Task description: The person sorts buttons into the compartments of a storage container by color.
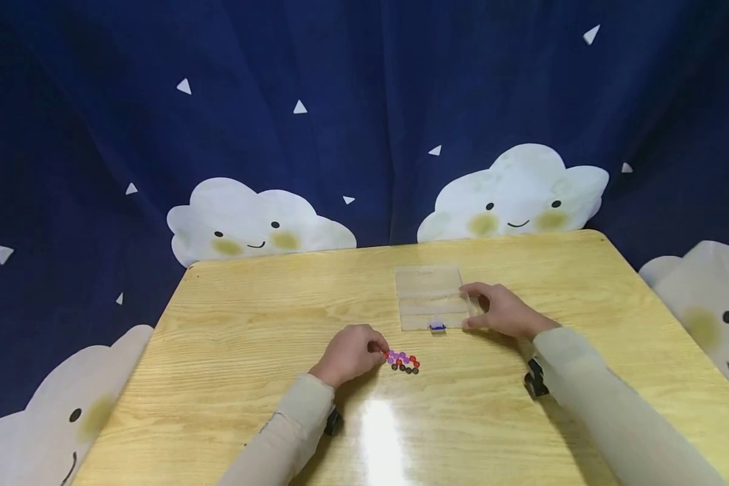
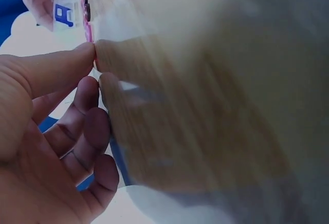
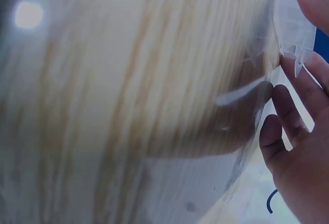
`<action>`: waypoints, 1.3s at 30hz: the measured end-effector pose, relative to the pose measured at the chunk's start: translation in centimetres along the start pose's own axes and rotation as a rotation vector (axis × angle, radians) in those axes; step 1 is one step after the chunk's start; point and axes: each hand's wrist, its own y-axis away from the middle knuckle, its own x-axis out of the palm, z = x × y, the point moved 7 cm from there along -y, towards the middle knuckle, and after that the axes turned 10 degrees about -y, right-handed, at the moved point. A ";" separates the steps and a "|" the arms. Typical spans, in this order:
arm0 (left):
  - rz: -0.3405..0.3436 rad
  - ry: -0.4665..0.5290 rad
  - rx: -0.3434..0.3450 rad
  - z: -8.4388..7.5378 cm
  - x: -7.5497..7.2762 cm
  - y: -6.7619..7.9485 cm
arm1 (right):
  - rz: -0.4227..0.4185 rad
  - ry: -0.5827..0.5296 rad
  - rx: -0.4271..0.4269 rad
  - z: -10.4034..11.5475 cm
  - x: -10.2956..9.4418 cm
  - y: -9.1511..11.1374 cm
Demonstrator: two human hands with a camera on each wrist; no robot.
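Note:
A small cluster of round red, purple and dark brown beads [image 1: 403, 361] lies on the table, with the brown ones in a row along its near side. At the cluster's left end my left hand [image 1: 354, 352] pinches a red bead between thumb and index finger, low at the tabletop; the fingertips mostly hide it. Behind the beads sits a flat clear plastic box [image 1: 428, 297] with a blue-marked latch [image 1: 437, 327] on its near edge. My right hand [image 1: 507, 312] grips the box's right side, thumb at the near corner and fingers farther back.
The light wooden table [image 1: 249, 324] reflects a bright glare near its front. A dark blue curtain [image 1: 340, 81] with white clouds hangs behind and beside it. Dark wrist-worn devices [image 1: 536, 379] sit under both sleeves.

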 end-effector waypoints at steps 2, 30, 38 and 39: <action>0.010 -0.009 0.001 -0.2 0.2 0.0 | 0.001 0.010 0.019 -0.3 0.1 0.5; 0.056 0.119 -0.027 1.2 -0.5 -0.2 | 0.005 0.031 0.012 0.6 0.3 -0.3; 0.002 0.305 -0.074 2.2 -2.2 -1.2 | 0.001 0.031 0.043 0.3 0.0 -0.2; -0.013 0.303 -0.072 2.2 -2.5 -1.3 | 0.005 0.021 0.043 0.3 0.1 -0.1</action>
